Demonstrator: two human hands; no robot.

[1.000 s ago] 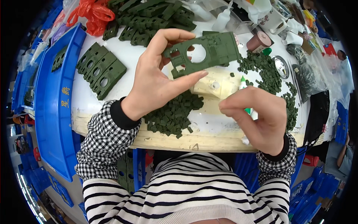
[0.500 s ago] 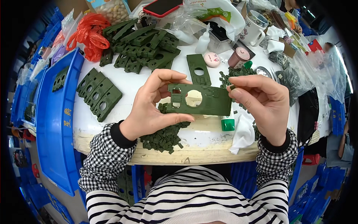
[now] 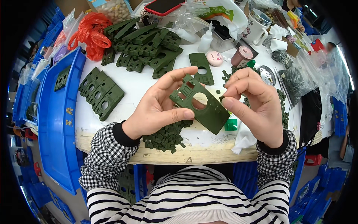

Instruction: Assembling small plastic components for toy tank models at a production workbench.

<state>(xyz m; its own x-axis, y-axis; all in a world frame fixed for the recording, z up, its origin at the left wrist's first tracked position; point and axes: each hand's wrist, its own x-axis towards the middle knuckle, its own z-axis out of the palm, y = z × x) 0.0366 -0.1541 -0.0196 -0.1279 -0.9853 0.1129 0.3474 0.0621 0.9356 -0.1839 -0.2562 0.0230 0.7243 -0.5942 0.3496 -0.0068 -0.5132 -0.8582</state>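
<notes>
Tilting now, the dark-green plastic plate with a round hole (image 3: 212, 116) swings from nearly level half a second ago to a slant, its far end dropping toward the lower right. Left hand (image 3: 151, 112) grips the upper-left end, thumb across the near edge, forefinger arched above. Right hand (image 3: 259, 108) pinches what looks like a tiny dark-green chip (image 3: 221, 99) between thumb and forefinger, right beside the plate's upper-right edge; whether they touch, one cannot tell. It looks like a lining-up step, chip to plate: the next move calls for a steady left hold and a fine, exact pinch. Below, loose dark-green chips (image 3: 164, 138) lie heaped.
</notes>
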